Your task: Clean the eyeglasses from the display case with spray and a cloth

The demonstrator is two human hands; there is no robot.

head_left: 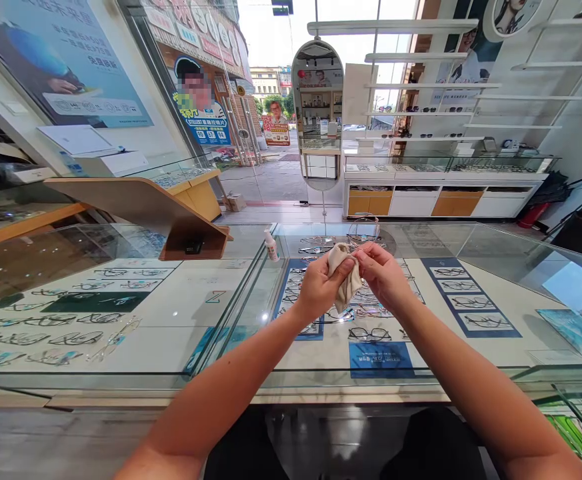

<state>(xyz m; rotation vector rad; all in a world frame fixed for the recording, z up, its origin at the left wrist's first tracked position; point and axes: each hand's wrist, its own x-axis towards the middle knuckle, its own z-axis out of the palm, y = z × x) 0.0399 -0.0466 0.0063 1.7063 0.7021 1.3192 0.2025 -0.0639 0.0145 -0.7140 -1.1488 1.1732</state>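
My left hand (317, 283) is closed around a crumpled beige cloth (347, 291), its thumb pressed on the folds. Close against it, my right hand (381, 272) pinches with thumb and forefinger at the cloth's edge; whatever thin thing sits between those fingers is too small to make out. Both hands are raised over a glass display counter (291, 377). Beyond them, several eyeglasses (315, 250) lie on the glass top, partly hidden by my hands. A small white spray bottle (271, 247) stands upright to the left of my hands.
Inside the counter lie rows of eyeglasses (369, 334), a blue card (381, 360) and a dark blue tray (471, 298). At the left, a wooden stand (141, 203) rises from the counter. An oval mirror (318, 113) stands beyond, before the shop window.
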